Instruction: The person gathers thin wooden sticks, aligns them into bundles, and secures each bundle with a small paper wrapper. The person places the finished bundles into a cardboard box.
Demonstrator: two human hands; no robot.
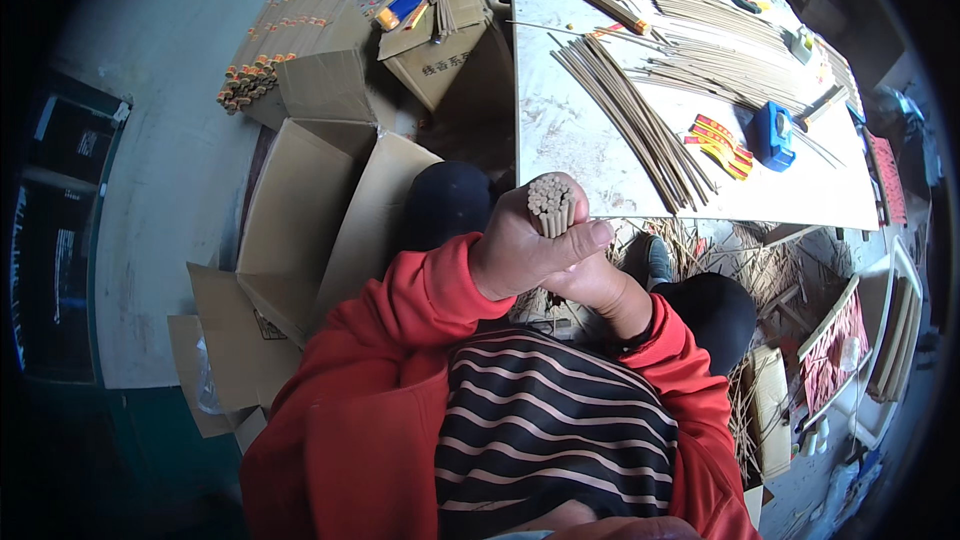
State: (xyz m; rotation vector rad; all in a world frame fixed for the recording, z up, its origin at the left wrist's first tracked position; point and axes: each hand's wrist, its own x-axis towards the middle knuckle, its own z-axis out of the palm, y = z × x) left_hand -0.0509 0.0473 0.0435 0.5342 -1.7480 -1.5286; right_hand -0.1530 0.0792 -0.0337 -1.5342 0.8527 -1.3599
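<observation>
Stick bundle stands upright, gripped in the left hand, the right hand clasping below — a loosened grip could spill sticks beneath the bench ahead.

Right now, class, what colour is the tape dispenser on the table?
Blue: the tape dispenser lies on the white table, seen in the head view.

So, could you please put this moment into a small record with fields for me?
left hand: left hand wrapped around the bundle of sticks, ends pointing up at the camera
right hand: right hand under the left, also on the bundle, mostly hidden
table: white table with fanned rows of loose sticks, a blue tape dispenser and red-and-yellow wrappers
left side: open cardboard boxes on the floor
clothing: red jacket, striped top
</observation>
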